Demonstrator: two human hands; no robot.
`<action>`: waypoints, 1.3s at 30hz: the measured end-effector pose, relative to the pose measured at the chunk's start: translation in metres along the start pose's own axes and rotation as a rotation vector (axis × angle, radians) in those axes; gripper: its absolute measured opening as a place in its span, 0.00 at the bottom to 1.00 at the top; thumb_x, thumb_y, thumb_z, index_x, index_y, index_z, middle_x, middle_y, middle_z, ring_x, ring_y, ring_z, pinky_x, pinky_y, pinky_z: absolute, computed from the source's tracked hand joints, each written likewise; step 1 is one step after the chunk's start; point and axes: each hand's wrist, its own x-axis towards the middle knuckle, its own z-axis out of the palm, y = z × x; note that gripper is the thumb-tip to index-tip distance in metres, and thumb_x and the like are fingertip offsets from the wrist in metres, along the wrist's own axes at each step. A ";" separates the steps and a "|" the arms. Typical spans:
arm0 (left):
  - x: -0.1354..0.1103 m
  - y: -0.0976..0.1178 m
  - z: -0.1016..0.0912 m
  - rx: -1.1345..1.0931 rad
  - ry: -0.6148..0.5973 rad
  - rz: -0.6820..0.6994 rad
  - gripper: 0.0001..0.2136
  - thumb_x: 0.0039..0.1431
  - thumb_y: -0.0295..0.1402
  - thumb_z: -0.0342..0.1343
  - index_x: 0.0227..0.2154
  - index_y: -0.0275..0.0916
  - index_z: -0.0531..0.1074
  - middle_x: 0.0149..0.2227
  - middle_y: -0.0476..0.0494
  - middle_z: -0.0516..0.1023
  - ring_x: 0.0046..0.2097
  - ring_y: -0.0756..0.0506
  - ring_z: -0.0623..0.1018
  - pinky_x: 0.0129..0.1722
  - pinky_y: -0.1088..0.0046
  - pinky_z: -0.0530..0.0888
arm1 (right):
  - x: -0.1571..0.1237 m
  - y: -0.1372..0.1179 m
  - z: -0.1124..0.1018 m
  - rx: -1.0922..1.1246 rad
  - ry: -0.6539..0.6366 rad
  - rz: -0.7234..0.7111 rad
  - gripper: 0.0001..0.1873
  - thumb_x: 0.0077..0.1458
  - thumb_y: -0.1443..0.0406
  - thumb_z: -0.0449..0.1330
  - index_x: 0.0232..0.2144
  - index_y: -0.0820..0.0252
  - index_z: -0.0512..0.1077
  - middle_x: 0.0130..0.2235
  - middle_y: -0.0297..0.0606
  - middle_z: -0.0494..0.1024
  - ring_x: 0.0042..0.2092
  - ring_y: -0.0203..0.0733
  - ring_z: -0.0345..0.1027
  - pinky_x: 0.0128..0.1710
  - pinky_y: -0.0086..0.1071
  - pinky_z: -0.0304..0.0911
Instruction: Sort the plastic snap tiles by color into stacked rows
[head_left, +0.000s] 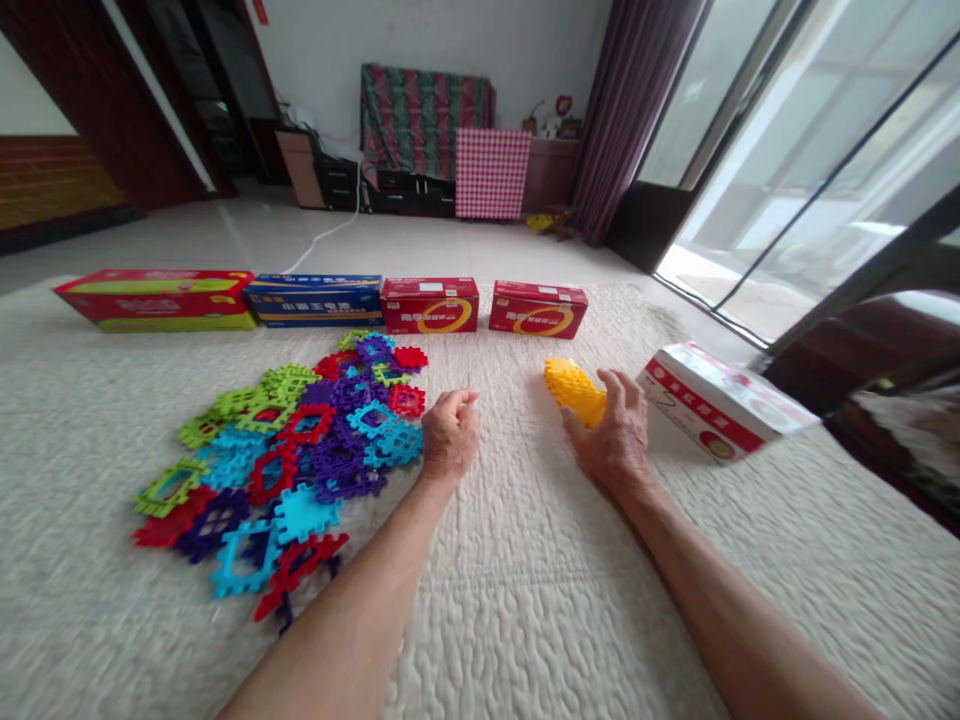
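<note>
My left hand (451,432) is closed in a loose fist just above or on the quilted mat, at the right edge of a loose pile of plastic interlocking building pieces (349,460). No piece shows in its fingers. The pile mixes purple, light blue, red and green notched squares, several with window-like openings. My right hand (616,428) is curved around the near end of a leaning row of yellow interlocking pieces (574,388). Its thumb lies along the near side and the fingers on the far side; the palm hides part of the row.
Along the mat's (495,600) far edge stand a red-and-green box (172,300), a blue box (319,302) and two red boxes, one at left (430,306) and one at right (537,310). A white-and-red box (720,405) stands right of my right hand. Beyond are a tiled floor and cabinet.
</note>
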 end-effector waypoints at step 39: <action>0.063 0.043 -0.082 0.246 0.125 0.159 0.18 0.54 0.22 0.49 0.46 0.37 0.75 0.45 0.40 0.80 0.45 0.46 0.79 0.50 0.70 0.73 | 0.011 -0.086 0.076 0.215 -0.239 -0.106 0.14 0.54 0.64 0.52 0.36 0.58 0.77 0.36 0.41 0.80 0.33 0.42 0.73 0.36 0.34 0.64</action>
